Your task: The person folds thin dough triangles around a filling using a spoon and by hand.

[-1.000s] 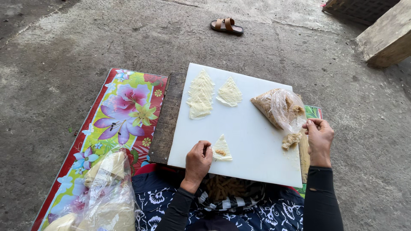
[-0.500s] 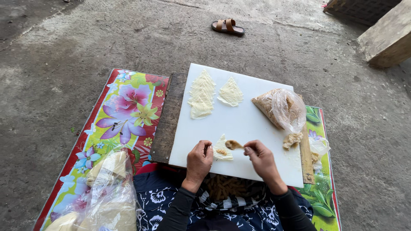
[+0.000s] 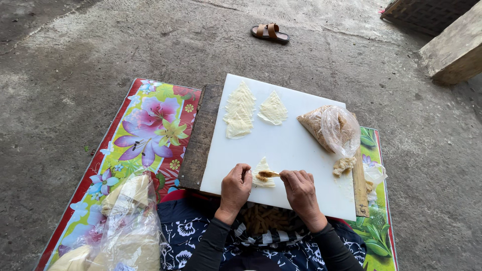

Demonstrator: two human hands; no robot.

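One white cutting board (image 3: 286,145), resting on a dark wooden plank (image 3: 198,138) over one floral mat (image 3: 145,130) on the concrete floor. Three pale triangular wrappers: two lie apart near the board's far edge, the larger (image 3: 239,110) towards the far left corner, the smaller (image 3: 272,108) just beside it; the third wrapper (image 3: 262,173) lies at the near edge, between both hands. Left hand (image 3: 235,186): fingers curled together, tips pressing the third wrapper's left side. Right hand (image 3: 300,188): thumb and forefinger pinching a small utensil (image 3: 270,174) whose tip carries brown filling onto that wrapper. One clear plastic bag of brown filling (image 3: 329,128) at the board's right edge, one loose filling lump (image 3: 344,164) just below it. One clear bag of pale sheets (image 3: 123,226) on the mat's near left corner. One brown sandal (image 3: 269,32) far off on the floor.
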